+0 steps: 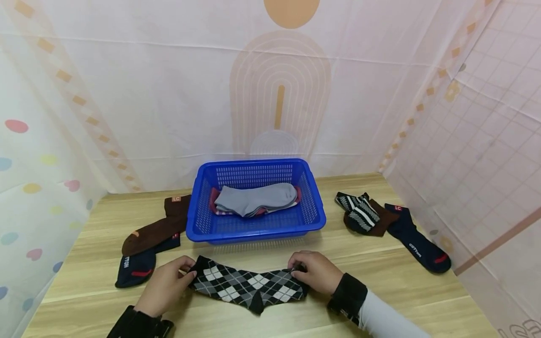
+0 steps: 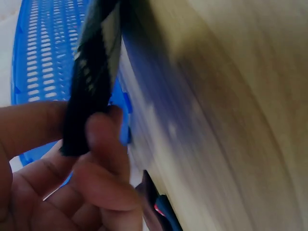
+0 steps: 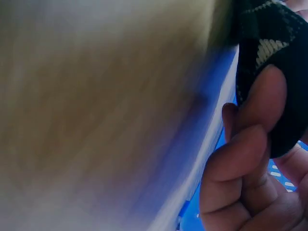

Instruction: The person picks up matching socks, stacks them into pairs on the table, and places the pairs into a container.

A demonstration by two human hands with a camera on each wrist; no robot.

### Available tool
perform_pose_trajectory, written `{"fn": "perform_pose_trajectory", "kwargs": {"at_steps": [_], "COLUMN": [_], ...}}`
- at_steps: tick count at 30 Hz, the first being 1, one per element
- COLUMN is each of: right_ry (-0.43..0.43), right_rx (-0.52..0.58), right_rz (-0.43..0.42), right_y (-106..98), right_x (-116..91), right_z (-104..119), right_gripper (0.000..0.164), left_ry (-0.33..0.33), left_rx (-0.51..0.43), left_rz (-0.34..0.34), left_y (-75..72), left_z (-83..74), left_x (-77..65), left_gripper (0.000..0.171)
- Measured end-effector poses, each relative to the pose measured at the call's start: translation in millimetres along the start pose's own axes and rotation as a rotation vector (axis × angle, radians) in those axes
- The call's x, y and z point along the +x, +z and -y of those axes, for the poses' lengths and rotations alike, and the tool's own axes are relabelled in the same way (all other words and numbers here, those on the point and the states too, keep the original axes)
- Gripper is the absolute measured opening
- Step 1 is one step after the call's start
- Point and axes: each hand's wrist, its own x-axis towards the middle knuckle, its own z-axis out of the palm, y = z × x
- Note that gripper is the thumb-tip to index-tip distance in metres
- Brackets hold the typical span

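Note:
A black, grey and white argyle sock point(image 1: 249, 284) stretches sideways between both hands, in front of the basket, its black heel pointing toward me. My left hand point(image 1: 171, 284) pinches the black cuff end between thumb and fingers. At the toe end, my right hand point(image 1: 317, 272) pinches the fabric the same way. In the left wrist view the cuff of the sock point(image 2: 91, 91) hangs between thumb and forefinger. The right wrist view has the thumb pressed on the dark toe of the sock point(image 3: 288, 91).
Behind the sock stands a blue plastic basket point(image 1: 258, 234) holding folded grey socks point(image 1: 258, 199) over reddish ones. Left of it lie a brown sock point(image 1: 152, 234) and a navy sock point(image 1: 135, 270). At right are a striped sock point(image 1: 359, 213), a brown sock point(image 1: 382, 218) and a navy sock point(image 1: 416, 239).

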Motion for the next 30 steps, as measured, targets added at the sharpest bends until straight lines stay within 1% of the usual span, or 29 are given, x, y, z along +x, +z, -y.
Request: {"fn": "perform_pose_trajectory", "kwargs": {"at_steps": [2,5,8,10,11,13,15,18,20,23,30], "right_ry": [0.016,0.054,0.087,0.084,0.069,0.030,-0.004,-0.022,-0.019,-0.009,0.020], "right_rx": [-0.035,-0.083,-0.110,-0.105,-0.094,-0.066,-0.028,-0.007,-0.010,-0.018,-0.001], "right_rz": [-0.004,-0.029,-0.084,-0.115,-0.121,-0.109,-0.069,-0.005,0.022,0.042,0.041], "right_y": [-0.9,-3.2,-5.3,-5.9,-5.8,-4.6,-2.3,2.1,4.4,5.7,5.1], "right_x": [0.6,-1.3,-5.5,-8.7,-10.3,-12.6,-13.9,-13.2,-12.8,-12.7,-12.7], "right_z": [-0.3,0.3,2.7,5.5,7.0,10.2,12.6,13.9,13.0,11.1,5.9], "right_gripper": [0.008,0.010,0.012,0.010,0.009,0.007,0.004,0.003,0.004,0.004,0.006], "left_ry": [0.006,0.005,0.014,0.048,0.068,0.108,0.131,0.134,0.128,0.122,0.096], "left_rx": [0.026,0.066,0.091,0.095,0.092,0.082,0.074,0.071,0.076,0.082,0.076], "left_rz": [0.000,-0.028,-0.079,-0.105,-0.109,-0.101,-0.077,-0.045,-0.029,-0.016,-0.012], "left_y": [0.9,2.4,5.1,8.7,11.1,16.9,23.2,31.6,35.7,39.8,42.7], "left_z": [2.0,1.2,-6.9,-14.9,-19.1,-26.9,-33.1,-37.5,-37.8,-36.1,-34.2], "left_x": [4.3,7.2,3.3,-1.0,-3.4,-7.2,-10.0,-11.7,-11.6,-11.0,-10.7], "left_gripper": [0.014,0.024,0.033,0.031,0.028,0.019,0.011,0.005,0.004,0.005,0.009]}}
